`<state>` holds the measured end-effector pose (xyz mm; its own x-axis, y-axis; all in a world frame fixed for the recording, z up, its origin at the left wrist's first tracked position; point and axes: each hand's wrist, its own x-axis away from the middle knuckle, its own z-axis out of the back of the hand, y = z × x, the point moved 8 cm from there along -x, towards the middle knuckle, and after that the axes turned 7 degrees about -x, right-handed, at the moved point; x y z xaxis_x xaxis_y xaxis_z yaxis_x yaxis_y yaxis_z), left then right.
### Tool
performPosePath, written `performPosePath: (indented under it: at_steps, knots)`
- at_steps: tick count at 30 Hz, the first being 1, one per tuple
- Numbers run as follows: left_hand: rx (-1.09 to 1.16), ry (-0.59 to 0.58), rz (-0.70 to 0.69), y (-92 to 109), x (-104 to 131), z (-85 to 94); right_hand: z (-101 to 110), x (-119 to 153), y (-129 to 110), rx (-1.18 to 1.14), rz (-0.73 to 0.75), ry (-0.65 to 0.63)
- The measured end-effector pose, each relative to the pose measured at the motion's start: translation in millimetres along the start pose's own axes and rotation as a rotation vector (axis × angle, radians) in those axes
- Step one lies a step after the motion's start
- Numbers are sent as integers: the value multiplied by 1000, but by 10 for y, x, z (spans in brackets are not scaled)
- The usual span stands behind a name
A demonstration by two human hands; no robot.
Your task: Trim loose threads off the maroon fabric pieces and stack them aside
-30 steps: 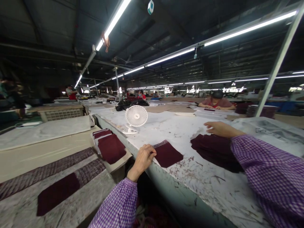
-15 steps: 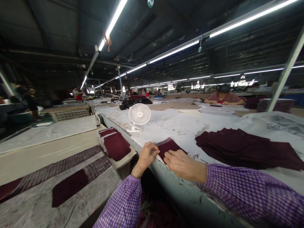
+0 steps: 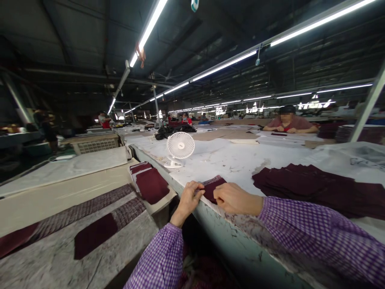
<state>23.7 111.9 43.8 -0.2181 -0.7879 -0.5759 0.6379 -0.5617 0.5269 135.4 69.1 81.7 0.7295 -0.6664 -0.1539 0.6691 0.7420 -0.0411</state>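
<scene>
A maroon fabric piece (image 3: 214, 188) with a speckled pale edge lies at the near edge of the white-covered table (image 3: 222, 157). My left hand (image 3: 189, 200) has its thumb and fingers pinched on the left corner of that piece. Over its right part rests my right hand (image 3: 236, 198), fingers curled closed against the fabric; what lies between those fingertips is hidden. To the right is a spread pile of maroon pieces (image 3: 313, 184). A stack of maroon pieces (image 3: 152, 185) sits on a lower surface to the left.
A white fan (image 3: 180, 145) stands near the table's left edge. Overlapping maroon pieces (image 3: 95, 237) lie in rows on the left surface (image 3: 132, 237). Across the table a person (image 3: 288, 122) leans on their arms. A dark gap separates the two surfaces.
The view has shifted slightly, moving the scene rightward. My right hand's fingers are curled more tightly and cover more of the piece's right side. My left hand keeps its pinch at the corner.
</scene>
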Motion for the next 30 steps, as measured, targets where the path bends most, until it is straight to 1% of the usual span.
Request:
performPosePath:
  at_steps: [3, 6, 9, 12, 14, 15, 18, 19, 20, 21, 23, 24, 26, 28, 30]
  knots:
    - [23, 32, 29, -45, 11, 0, -8, -17, 415, -481, -252, -23]
    - [38, 42, 28, -58, 14, -9, -152, 9, 680, -931, -407, -17]
    - [38, 38, 2, -54, 8, -15, -295, 26, 768, -1224, -453, -15]
    - [18, 16, -31, -34, 2, -28, -352, 32, 772, -1363, -435, -29]
    - [-2, 21, -36, -6, 11, -12, -351, 31, 758, -1387, -409, -44]
    - [-16, 42, -31, 16, 21, 14, -344, 27, 748, -1371, -394, -54]
    - [-89, 170, -20, 135, 78, 150, -314, 11, 703, -1246, -346, -82]
    - [-115, 189, -36, 200, 97, 171, -297, 5, 687, -1188, -330, -83]
    - [-132, 179, -67, 273, 110, 163, -281, 1, 667, -1131, -313, -87]
    - [-141, 140, -106, 346, 119, 124, -264, -1, 646, -1081, -298, -93]
    - [-136, 31, -165, 450, 128, 0, -230, 5, 604, -1014, -266, -110]
    - [-123, -8, -167, 466, 129, -57, -214, 13, 580, -991, -245, -125]
    - [-73, -32, -125, 436, 121, -132, -188, 30, 520, -961, -173, -171]
    - [3, -22, -70, 370, 111, -169, -176, 48, 470, -934, -89, -216]
    - [68, -10, -33, 307, 108, -183, -172, 53, 463, -924, -32, -227]
